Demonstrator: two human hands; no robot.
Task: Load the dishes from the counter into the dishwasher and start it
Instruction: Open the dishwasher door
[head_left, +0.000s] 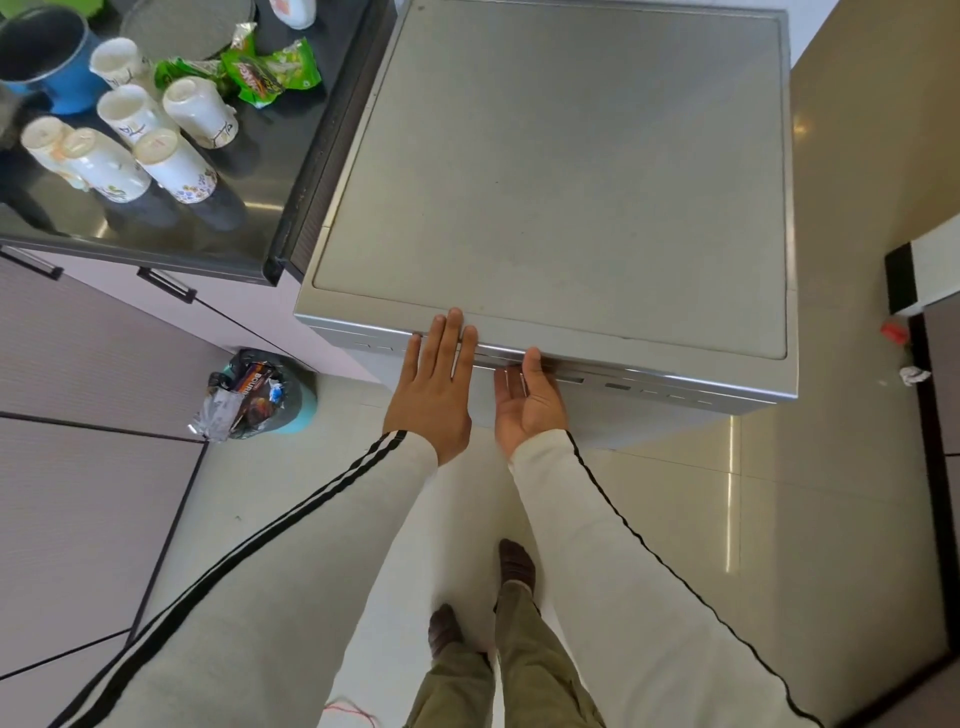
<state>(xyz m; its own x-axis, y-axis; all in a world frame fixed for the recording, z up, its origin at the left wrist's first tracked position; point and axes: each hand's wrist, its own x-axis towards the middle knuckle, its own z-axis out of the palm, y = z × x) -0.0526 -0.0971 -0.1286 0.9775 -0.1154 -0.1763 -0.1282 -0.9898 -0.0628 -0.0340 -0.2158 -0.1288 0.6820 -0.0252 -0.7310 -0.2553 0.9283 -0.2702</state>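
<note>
Left hand (434, 384) lies flat, fingers straight, bracing the closed dishwasher (561, 171) while the right hand (527, 402) curls fingers under its door lip, likely to open it; upturned cups (174, 169) wait on the adjoining counter (270, 171).

Single head-worn wide-angle view, steeply down and forward, close over the front edge of the dishwasher (561, 171)

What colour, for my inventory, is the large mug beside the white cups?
The large mug is blue; head view.
</note>
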